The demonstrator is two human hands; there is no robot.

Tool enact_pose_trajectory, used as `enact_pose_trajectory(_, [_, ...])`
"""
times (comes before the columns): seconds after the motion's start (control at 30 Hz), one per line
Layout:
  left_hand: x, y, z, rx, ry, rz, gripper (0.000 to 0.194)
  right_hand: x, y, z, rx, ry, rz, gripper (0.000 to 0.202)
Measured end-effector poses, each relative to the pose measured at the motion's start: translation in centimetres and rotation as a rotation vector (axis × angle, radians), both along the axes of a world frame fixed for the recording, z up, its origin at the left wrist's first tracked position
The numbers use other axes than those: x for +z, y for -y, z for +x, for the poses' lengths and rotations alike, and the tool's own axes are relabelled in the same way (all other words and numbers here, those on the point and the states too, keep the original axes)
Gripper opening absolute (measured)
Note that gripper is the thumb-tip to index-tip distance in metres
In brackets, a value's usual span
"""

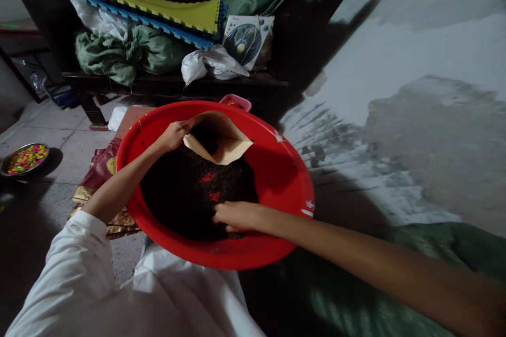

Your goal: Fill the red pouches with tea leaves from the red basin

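A large red basin (282,184) holds dark loose material (177,195) that looks like soil or dried leaves, with two small red patches in it. My left hand (173,136) grips the left edge of an open tan paper bag (227,150) over the basin's far side; the bag's mouth faces me and its inside looks dark. Lower in the basin, my right hand (233,216) has its fingers curled down into the dark material. Its fingertips are partly buried, and what they hold, if anything, is hidden.
A bowl of bright coloured pieces (27,159) stands on the floor at left. Maroon and gold packets (97,174) lie beside the basin. Behind are a small pink container (237,101) and a dark bench (166,81) with sacks, foam mats and a fan box. A wall rises at right.
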State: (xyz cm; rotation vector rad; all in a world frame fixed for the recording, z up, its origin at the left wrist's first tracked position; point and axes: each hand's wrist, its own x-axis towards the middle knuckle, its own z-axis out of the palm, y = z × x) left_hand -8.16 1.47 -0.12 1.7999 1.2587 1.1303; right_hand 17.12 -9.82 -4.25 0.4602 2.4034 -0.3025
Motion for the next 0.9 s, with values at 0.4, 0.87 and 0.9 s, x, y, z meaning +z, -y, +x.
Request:
enact_pose_trajectory(0.4, [-0.3,0.4,0.5,0.003,-0.112,0.117,0.021,10.2,-3.9,1.3,-0.013,-0.694,0.315,0.028])
enact_pose_trajectory(0.87, [-0.2,0.7,0.3,-0.052,-0.008,0.038,0.031,10.7,-6.7,3.5,-0.063,-0.861,0.865,0.025])
enact_pose_trajectory(0.9, [-0.1,0.8,0.3,-0.058,-0.010,0.012,0.031,10.3,-6.8,3.8,-0.069,-0.883,0.897,0.025])
